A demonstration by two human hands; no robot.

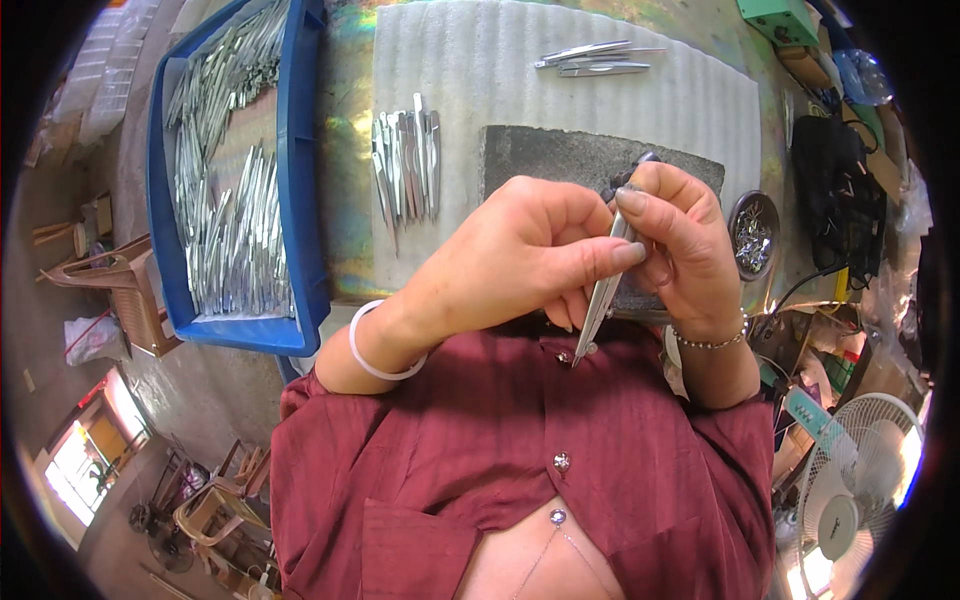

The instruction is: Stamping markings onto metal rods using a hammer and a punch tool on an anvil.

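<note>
In front of my chest both hands hold a slim, pointed silver metal tool that looks like tweezers (pixel 604 296). My left hand (pixel 545 245) is closed, its thumb pressed along the tool's side. The thumb and fingers of my right hand (pixel 680 225) pinch its upper end. Just beyond the fingertips is a small dark object (pixel 647 158), mostly hidden, whose kind I cannot make out. Under and behind my hands lies a dark grey slab (pixel 540 155). Left of the slab, a row of similar slim metal pieces (pixel 408 165) rests on a white foam sheet (pixel 450 60).
A blue tray (pixel 303 150) full of slim metal pieces stands at the left. Several more pieces (pixel 600 58) lie at the foam's far side. To the right are a round dish (pixel 752 236) of small shiny metal parts, a black bag-like item (pixel 835 190) and a white fan (pixel 850 490).
</note>
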